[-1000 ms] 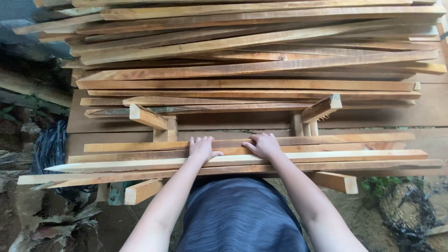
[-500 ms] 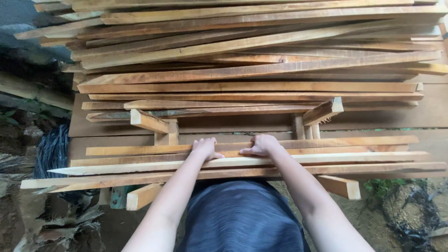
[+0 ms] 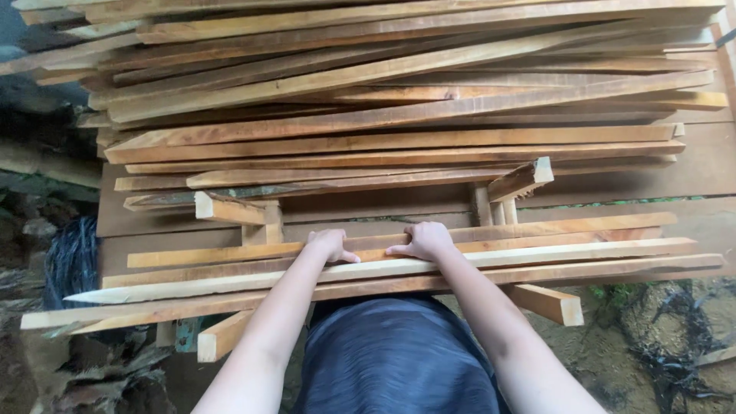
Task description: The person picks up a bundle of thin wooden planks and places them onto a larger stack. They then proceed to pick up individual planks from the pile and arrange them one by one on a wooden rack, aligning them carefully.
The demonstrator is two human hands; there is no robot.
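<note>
Your left hand [image 3: 331, 245] and right hand [image 3: 423, 240] rest side by side, fingers curled, on a few long slats [image 3: 537, 241] lying flat across the surface's near edge. The palest slat [image 3: 230, 280] tapers to a point at its left end. The slats run roughly parallel, left to right, touching one another.

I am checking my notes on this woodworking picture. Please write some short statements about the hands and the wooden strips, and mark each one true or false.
1. Both hands rest on long pale wooden strips near the person. True.
2. The left hand holds a hammer. False: it lies on the strips, no tool in view.
3. The right hand is beside the left, apart from it. True.
4. The large stack of rough wooden slats stands upright. False: the slats lie flat, piled crosswise.
</note>
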